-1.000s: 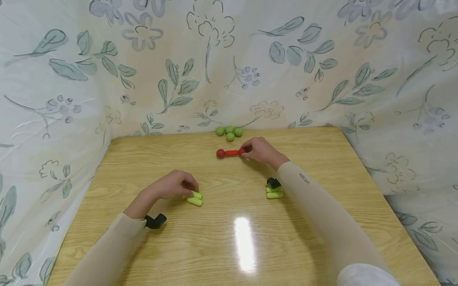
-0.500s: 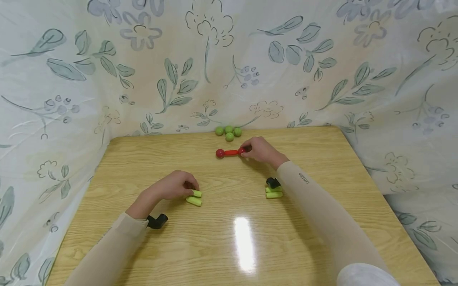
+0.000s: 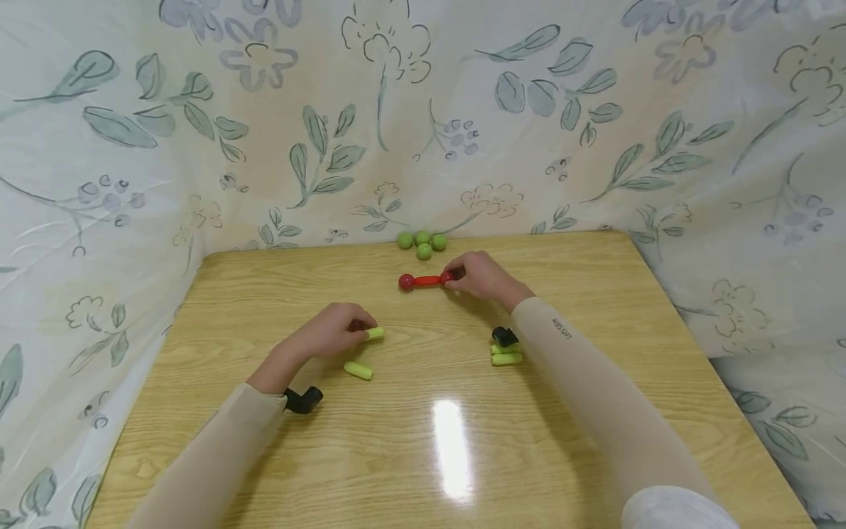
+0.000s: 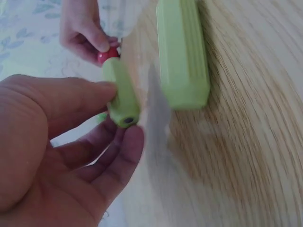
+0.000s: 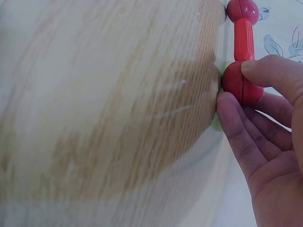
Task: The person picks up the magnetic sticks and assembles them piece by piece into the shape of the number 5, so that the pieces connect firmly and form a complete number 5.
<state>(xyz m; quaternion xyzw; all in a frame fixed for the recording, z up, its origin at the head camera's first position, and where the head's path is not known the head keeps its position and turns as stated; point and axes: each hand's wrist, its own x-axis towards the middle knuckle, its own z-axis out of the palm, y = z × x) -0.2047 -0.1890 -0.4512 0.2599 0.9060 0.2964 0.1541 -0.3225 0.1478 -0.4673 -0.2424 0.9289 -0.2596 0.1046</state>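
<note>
My left hand pinches a yellow-green toy rod between thumb and fingers, above the left-middle of the table. A small dark round spot shows in the rod's near end. A second yellow-green rod lies on the wood just below that hand. Farther back, my right hand pinches the right-hand red ball of a dumbbell-shaped piece. Its red rod runs left from that ball to another red ball. In the right wrist view the thumb presses on the held ball.
Several green balls sit together at the table's back edge, against a floral cloth. Near the right forearm lie two yellow-green rods, partly covered by the black wrist piece. The wooden table has a bright glare spot.
My left hand has lifted one yellow-green rod from beside the other and moved it up and slightly right, away from it. The right hand keeps its place on the red ball.
</note>
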